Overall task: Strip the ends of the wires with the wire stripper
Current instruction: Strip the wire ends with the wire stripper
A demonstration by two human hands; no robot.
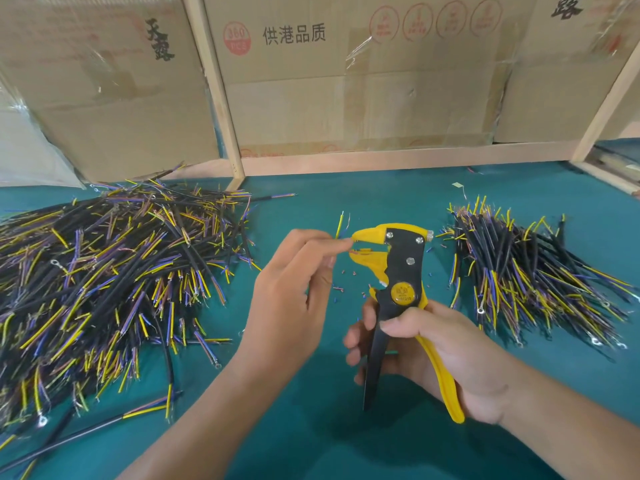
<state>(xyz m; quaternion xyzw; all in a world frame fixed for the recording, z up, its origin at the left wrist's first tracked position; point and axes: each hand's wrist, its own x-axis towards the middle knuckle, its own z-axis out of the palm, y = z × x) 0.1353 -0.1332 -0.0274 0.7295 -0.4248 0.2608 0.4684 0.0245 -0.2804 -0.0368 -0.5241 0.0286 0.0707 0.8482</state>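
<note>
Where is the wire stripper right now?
In the head view, centre-right: the wire stripper stands upright in the right hand, between the two wire piles.

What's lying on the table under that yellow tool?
Under the wire stripper the green table shows small scattered bits of stripped insulation. Whatever lies beneath the right hand gripping the handles is covered. The left hand feeds a wire into the jaws.

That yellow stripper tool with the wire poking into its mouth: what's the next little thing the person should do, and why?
Probably squeeze the handles. The left hand pinches a wire with its thin ends in the open mouth of the wire stripper, and the right hand already wraps the handles, which stand apart. Closing them should bite and pull off the insulation.
</note>
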